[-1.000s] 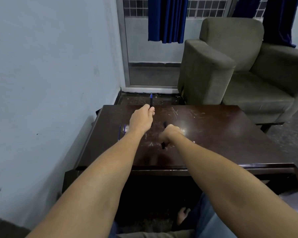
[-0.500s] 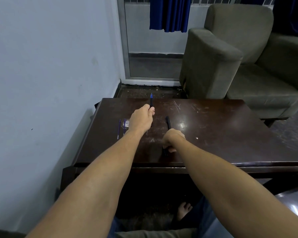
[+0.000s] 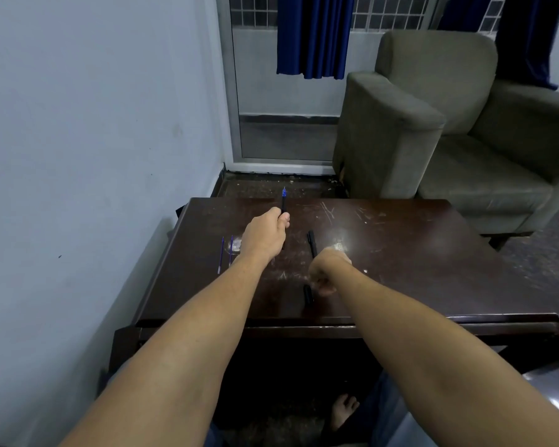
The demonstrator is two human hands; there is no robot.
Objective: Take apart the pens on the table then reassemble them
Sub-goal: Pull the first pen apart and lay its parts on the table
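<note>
My left hand grips a dark pen upright over the far left of the dark wooden table, its blue tip pointing up. To its right, my right hand is curled low over the tabletop round a black pen part, whose far end sticks out beyond the knuckles. A second short black piece lies on the table just left of that hand's fingers. Two thin blue refills lie side by side left of my left wrist, with a small clear part beside them.
A pale wall runs close along the table's left side. A grey-green armchair stands past the far right corner, in front of a door with a blue curtain. A bare foot shows under the table.
My right hand has drawn back toward the near edge, showing more of the black pen part beyond it. My left hand still holds the blue-tipped pen upright in the same spot.
</note>
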